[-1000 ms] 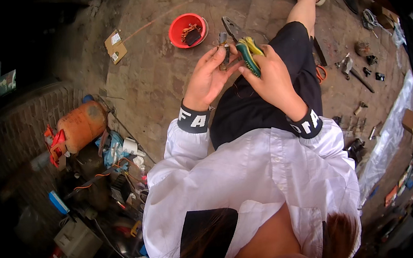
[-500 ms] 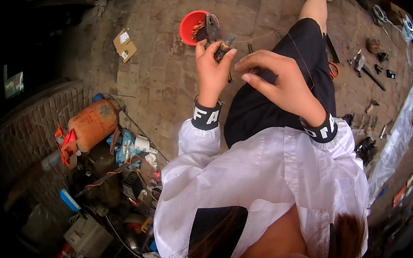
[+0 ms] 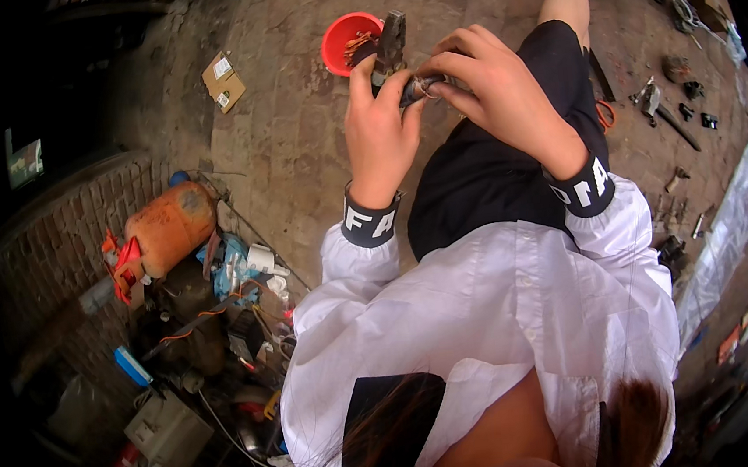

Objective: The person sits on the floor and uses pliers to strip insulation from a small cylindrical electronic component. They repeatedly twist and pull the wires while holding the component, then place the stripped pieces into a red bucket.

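Observation:
Both hands meet over my dark-clad leg. My left hand (image 3: pixel 381 136) is closed round a dark cylindrical piece (image 3: pixel 413 92), with what looks like thin copper wire at its end. My right hand (image 3: pixel 503 92) has its fingertips closed on the same piece from the right. A dark metal tool head (image 3: pixel 391 32), like plier jaws, stands up just beyond my left fingers; its grip is hidden. Behind it on the brick floor is a red bucket (image 3: pixel 330 44) holding small copper-coloured pieces.
Cardboard (image 3: pixel 222 83) lies at upper left. An orange gas cylinder (image 3: pixel 163 232) and piled clutter are at left by a brick wall. Orange-handled scissors (image 3: pixel 606 114), a hammer-like tool (image 3: pixel 673 122), small parts and a plastic sheet (image 3: pixel 718 250) lie at right.
A second ago my right hand held green-and-yellow pliers; those handles are now out of sight. Since half a second ago, my right fingers have moved up onto the dark piece in my left hand.

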`<move>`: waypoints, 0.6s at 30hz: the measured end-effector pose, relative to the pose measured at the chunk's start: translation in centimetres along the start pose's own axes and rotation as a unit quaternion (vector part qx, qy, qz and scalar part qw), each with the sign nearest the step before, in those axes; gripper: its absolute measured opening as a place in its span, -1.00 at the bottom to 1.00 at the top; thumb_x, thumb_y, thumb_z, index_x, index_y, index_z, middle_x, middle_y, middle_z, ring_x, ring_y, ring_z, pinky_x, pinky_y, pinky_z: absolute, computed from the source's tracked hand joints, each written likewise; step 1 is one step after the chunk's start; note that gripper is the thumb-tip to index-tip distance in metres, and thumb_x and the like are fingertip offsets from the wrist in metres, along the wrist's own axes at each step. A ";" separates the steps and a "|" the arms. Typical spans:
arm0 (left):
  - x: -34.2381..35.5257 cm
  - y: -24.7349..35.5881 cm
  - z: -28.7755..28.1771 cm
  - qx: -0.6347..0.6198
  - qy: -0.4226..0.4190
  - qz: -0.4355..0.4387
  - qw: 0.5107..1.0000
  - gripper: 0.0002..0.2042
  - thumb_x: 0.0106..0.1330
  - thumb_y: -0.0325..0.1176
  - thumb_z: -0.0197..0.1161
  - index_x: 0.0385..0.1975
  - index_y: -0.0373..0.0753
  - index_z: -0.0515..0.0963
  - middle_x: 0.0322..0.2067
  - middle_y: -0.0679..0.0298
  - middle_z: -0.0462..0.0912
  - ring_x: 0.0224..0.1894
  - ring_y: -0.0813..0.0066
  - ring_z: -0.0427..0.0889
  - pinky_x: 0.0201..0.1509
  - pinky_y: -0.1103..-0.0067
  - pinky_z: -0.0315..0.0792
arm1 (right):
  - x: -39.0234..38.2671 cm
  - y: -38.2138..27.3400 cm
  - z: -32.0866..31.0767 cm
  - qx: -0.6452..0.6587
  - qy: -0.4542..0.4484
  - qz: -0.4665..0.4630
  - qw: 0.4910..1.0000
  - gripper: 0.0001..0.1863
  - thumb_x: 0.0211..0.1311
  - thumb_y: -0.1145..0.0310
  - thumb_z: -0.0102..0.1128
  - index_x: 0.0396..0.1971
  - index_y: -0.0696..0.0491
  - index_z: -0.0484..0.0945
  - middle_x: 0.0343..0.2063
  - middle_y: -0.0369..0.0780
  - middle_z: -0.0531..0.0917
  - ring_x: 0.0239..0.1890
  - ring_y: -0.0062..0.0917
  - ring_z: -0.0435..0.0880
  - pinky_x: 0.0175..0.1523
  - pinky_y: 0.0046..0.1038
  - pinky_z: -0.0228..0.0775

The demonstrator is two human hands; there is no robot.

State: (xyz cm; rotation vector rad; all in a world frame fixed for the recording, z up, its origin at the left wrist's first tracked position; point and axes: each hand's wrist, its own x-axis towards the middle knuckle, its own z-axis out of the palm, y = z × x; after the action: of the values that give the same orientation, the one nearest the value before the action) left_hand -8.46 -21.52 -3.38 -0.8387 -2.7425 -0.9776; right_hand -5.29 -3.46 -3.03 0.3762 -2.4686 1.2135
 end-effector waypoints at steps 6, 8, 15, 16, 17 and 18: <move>0.0 0.3 -0.3 0.016 -0.008 0.034 0.999 -0.67 0.02 -0.49 0.38 -0.15 -0.26 0.58 0.06 -0.05 0.41 -0.06 -0.05 0.55 -0.11 0.30 0.48 | 0.1 -0.1 -0.6 0.005 -0.029 0.021 0.999 -0.82 -0.05 0.44 0.35 -0.38 0.08 0.61 -0.36 -0.23 0.54 -0.18 -0.31 0.50 -0.09 -0.35 0.42; -0.2 0.3 -0.2 -0.006 -0.015 0.038 0.999 -0.67 0.01 -0.49 0.39 -0.16 -0.25 0.58 0.04 -0.04 0.42 -0.07 -0.03 0.56 -0.12 0.31 0.48 | 0.2 0.2 -1.0 0.028 -0.040 0.027 0.998 -0.82 -0.06 0.44 0.35 -0.39 0.11 0.61 -0.41 -0.21 0.57 -0.24 -0.33 0.54 -0.13 -0.39 0.44; 0.0 0.5 -0.3 -0.071 -0.065 0.070 0.993 -0.66 -0.02 -0.46 0.41 -0.18 -0.25 0.60 0.03 -0.01 0.43 -0.10 0.02 0.57 -0.13 0.35 0.48 | 0.3 3.3 -1.9 0.289 -0.208 0.190 0.915 -0.86 0.21 0.47 0.24 -0.33 0.26 0.56 -0.44 -0.32 0.64 -0.34 -0.72 0.60 -0.16 -0.65 0.47; 0.0 0.4 -0.2 -0.079 -0.067 0.066 0.992 -0.66 -0.02 -0.46 0.41 -0.17 -0.25 0.60 0.03 -0.02 0.43 -0.09 0.02 0.56 -0.12 0.35 0.48 | 0.4 3.6 -2.1 0.361 -0.225 0.200 0.883 -0.84 0.27 0.46 0.22 -0.27 0.26 0.58 -0.38 -0.30 0.66 -0.28 -0.67 0.62 -0.12 -0.62 0.50; 0.0 0.1 -0.1 -0.087 -0.068 0.061 0.992 -0.66 -0.02 -0.46 0.41 -0.17 -0.25 0.60 0.04 -0.03 0.42 -0.08 0.01 0.56 -0.10 0.36 0.48 | 0.3 3.6 -2.3 0.374 -0.231 0.195 0.877 -0.83 0.26 0.46 0.23 -0.24 0.26 0.58 -0.35 -0.28 0.66 -0.25 -0.66 0.62 -0.10 -0.61 0.50; 0.0 -0.1 -0.1 -0.095 -0.070 0.057 0.991 -0.65 -0.02 -0.46 0.42 -0.17 -0.25 0.60 0.04 -0.04 0.42 -0.07 0.01 0.55 -0.09 0.36 0.47 | 0.3 3.6 -2.5 0.386 -0.237 0.189 0.871 -0.82 0.25 0.46 0.23 -0.22 0.25 0.59 -0.32 -0.27 0.66 -0.22 -0.65 0.63 -0.08 -0.60 0.51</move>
State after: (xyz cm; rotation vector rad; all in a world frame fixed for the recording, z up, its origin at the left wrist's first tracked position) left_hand -8.50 -21.61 -3.39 -1.1209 -2.7095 -1.2148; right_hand -6.46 0.70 -4.00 0.4381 -2.3674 2.5499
